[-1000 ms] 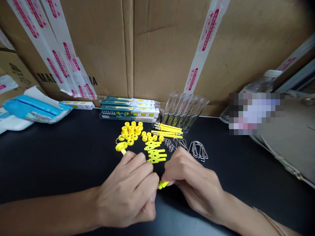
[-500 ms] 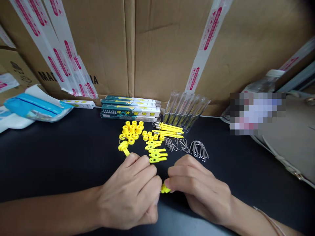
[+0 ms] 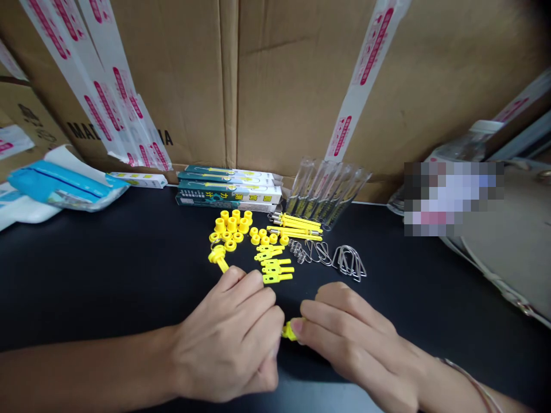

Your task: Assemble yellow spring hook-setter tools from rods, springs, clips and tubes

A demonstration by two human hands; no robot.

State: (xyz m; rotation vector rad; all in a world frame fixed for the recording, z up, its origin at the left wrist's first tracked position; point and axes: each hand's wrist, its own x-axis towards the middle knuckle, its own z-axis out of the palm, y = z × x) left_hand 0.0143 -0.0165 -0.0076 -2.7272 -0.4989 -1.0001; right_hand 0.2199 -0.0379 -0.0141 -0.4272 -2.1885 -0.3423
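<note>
My left hand (image 3: 228, 338) is closed in a fist, and whatever lies inside it is hidden. My right hand (image 3: 355, 338) pinches a small yellow plastic piece (image 3: 290, 331) between thumb and fingers, right beside the left fist. Above the left knuckles shows a yellow plastic part with a metal ring (image 3: 217, 256); whether the fist touches it I cannot tell. Just beyond the hands lie several flat yellow slotted tabs (image 3: 276, 269), small yellow rings (image 3: 273, 238), yellow flanged caps (image 3: 231, 225), coil springs (image 3: 297, 250) and bent wire hooks (image 3: 349, 263) on the black tabletop (image 3: 129, 275).
Behind the parts are yellow rods with metal springs (image 3: 297, 223), clear tubes (image 3: 322, 195) and stacked spring-scale boxes (image 3: 228, 192). A blue packet (image 3: 64, 183) lies left; a bottle (image 3: 467, 143) and a grey bag (image 3: 503, 229) stand right. A cardboard wall (image 3: 284, 86) closes the back.
My right hand has shifted slightly right and toward me, its fingers straighter, still pinching the yellow piece, more of which now shows. The left fist has hardly moved.
</note>
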